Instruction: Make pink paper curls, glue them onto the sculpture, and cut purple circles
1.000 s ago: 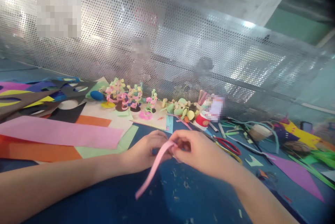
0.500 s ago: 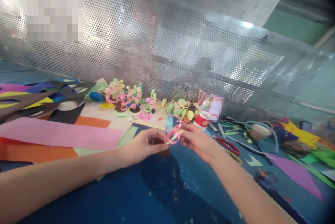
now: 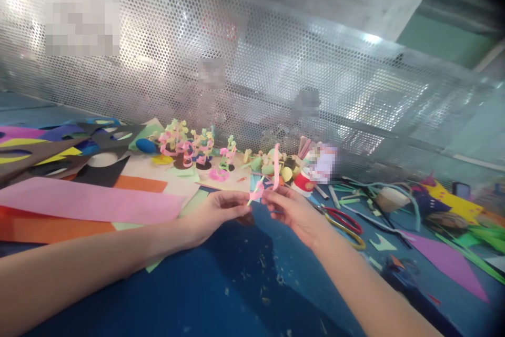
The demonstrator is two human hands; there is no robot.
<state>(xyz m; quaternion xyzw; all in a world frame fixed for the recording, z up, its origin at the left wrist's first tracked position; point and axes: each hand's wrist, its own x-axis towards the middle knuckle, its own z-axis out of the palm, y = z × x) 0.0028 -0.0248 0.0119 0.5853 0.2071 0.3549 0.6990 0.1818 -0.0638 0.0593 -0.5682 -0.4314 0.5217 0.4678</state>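
My left hand (image 3: pixel 216 216) pinches the lower end of a thin pale green stick (image 3: pixel 259 184) between thumb and fingers. Around that stick a pink strip (image 3: pixel 276 163) is partly wound. With thumb and fingertips closed, my right hand (image 3: pixel 294 213) grips the strip close by, and its loose end stands up above the hand. Both hands are held over the blue table. Just beyond them are small flower-like models (image 3: pixel 203 150) in pink and pale green, on dark round bases.
Scissors (image 3: pixel 344 220) with red and yellow handles lie by my right forearm. A red and white cup-like container (image 3: pixel 303 182) stands behind. Coloured sheets, including a pink one (image 3: pixel 90 200), cover the left. Scraps and strips lie at right. A perforated metal screen (image 3: pixel 252 90) rises behind.
The pink loop around the stick has become smaller and tighter. The strip's free end now points upward, and the stick has tilted more upright.
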